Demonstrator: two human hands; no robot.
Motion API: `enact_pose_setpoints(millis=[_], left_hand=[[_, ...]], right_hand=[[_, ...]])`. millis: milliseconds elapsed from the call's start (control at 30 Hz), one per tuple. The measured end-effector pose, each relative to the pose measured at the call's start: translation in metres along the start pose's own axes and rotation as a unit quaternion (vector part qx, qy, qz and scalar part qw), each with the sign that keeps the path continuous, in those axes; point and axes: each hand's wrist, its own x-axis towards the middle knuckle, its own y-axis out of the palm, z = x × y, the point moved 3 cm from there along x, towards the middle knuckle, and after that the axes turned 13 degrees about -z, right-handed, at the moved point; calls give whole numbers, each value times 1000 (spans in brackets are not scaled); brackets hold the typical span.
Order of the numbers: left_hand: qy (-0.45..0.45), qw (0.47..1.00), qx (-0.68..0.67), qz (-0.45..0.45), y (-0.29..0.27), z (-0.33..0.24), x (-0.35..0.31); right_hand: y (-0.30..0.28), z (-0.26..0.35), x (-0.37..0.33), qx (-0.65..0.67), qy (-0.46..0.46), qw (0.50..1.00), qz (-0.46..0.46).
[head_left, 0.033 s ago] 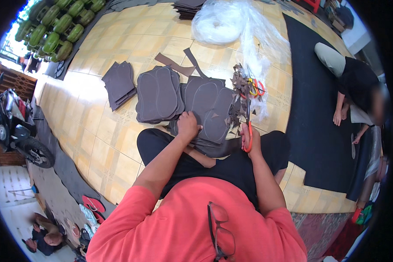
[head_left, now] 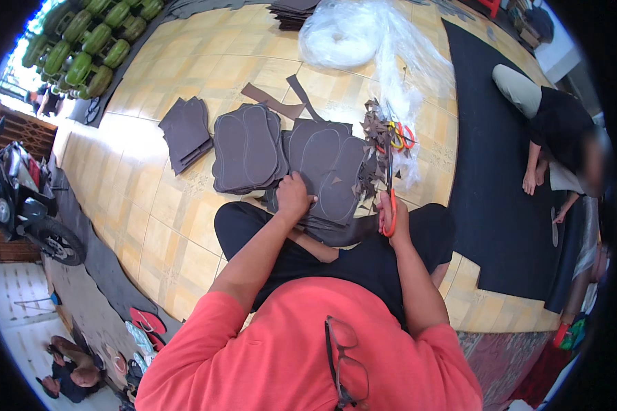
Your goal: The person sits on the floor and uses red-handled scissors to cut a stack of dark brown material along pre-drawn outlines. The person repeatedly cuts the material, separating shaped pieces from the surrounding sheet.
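Observation:
My right hand (head_left: 398,218) is closed around the orange handle of a pair of scissors (head_left: 393,218), whose blades point away from me. At the near left edge of a stack of dark brown sheets (head_left: 332,161), my left hand (head_left: 293,196) grips the top sheet with bent fingers. Pale sole-shaped outlines are drawn on that sheet. To its left lies another outlined pile (head_left: 247,151), cut with rounded edges. Small brown scraps (head_left: 373,147) are heaped beside the scissor blades. More scissors with red and yellow handles (head_left: 406,137) lie by the scraps.
A smaller brown stack (head_left: 187,133) lies farther left, with two offcut strips (head_left: 274,101) beyond the piles. Clear plastic wrap (head_left: 343,38) is bundled at the back. Right, another person (head_left: 562,127) bends over a long black sheet (head_left: 497,192). A motorcycle (head_left: 31,205) stands far left.

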Motion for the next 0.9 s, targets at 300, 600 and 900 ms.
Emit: enact_pose_setpoints(millis=[300,600,900], left_hand=[[88,950,-301,2,-48,-16,31],[-33,748,-644,-156,-134,-21,19],[-169,624,-761,-54,-156,2,-8]], right_hand=[[0,1,10,39,27,999,-15],[0,8,3,4,-5,1000,-26],[34,57,-37,-76,-250,965,34]])
